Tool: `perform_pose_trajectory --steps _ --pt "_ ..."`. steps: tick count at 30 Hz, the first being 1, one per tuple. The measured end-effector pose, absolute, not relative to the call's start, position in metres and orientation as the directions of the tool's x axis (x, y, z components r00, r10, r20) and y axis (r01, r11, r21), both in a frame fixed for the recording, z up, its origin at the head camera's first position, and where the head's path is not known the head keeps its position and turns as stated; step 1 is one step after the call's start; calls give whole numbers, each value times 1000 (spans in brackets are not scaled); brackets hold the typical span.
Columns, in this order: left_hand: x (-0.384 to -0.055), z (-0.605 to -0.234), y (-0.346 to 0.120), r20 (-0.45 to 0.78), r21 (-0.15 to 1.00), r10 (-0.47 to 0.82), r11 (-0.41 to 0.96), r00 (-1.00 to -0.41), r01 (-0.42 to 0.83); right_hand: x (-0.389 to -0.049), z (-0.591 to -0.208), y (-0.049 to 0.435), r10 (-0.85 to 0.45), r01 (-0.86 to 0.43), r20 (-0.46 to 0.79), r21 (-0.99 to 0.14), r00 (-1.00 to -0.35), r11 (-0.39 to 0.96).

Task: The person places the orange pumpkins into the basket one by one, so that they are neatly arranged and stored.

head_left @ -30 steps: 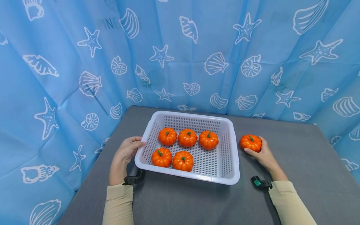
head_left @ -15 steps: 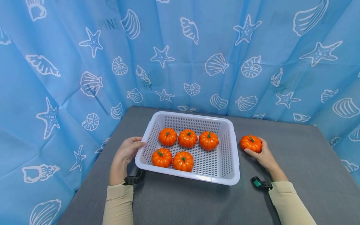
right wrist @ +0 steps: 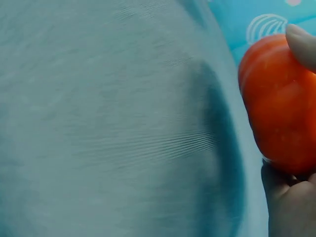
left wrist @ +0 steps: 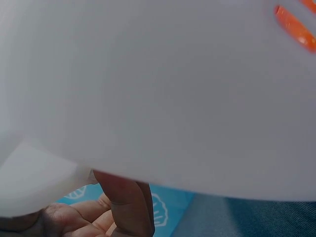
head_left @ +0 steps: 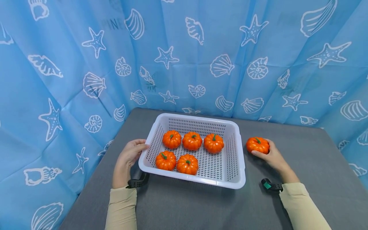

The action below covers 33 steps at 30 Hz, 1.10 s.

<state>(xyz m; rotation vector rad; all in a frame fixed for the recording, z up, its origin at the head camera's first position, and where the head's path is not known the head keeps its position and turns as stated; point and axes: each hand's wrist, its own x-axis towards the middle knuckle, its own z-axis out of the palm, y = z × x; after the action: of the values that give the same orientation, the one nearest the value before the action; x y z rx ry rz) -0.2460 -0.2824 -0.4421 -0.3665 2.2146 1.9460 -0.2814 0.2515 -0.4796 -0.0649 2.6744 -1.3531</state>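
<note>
My left hand grips the left rim of a white perforated plastic basket, with the fingers curled at its edge. In the left wrist view the basket's smooth wall covers most of the picture, and bent fingers show beneath its lower edge. To the right of the basket, my right hand holds a small orange pumpkin with a green stem between thumb and fingers. The right wrist view shows this pumpkin close up, with a thumb on its upper side and fingers below.
Several similar pumpkins, such as one at the front, sit in two rows inside the basket. Grey cloth covers the table. A blue curtain with white shells and starfish hangs behind it and at the sides.
My right hand has shifted slightly to the right together with its pumpkin. The left hand, the basket and the pumpkins inside look unchanged.
</note>
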Motion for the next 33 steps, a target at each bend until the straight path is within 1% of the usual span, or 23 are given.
perform_pose_trajectory --steps 9,17,20,26,33 --pt "-247 -442 -283 -268 956 -61 111 -962 -273 -285 -439 246 -183 -94 -28 -776 -983 624" --pt "-245 -443 -283 -250 962 -50 97 -967 -254 -289 -398 224 -305 -244 73 -784 -949 571" --pt "-245 -443 -283 -248 962 -55 101 -967 -253 -292 -383 210 -356 -280 79 -779 -931 561" --pt "-245 -443 -284 -243 963 -58 108 -968 -248 -300 -361 179 -485 -338 30 -756 -874 561" --pt "-246 -443 -283 -251 961 -54 106 -966 -256 -311 -361 145 -647 -407 -31 -755 -762 515"
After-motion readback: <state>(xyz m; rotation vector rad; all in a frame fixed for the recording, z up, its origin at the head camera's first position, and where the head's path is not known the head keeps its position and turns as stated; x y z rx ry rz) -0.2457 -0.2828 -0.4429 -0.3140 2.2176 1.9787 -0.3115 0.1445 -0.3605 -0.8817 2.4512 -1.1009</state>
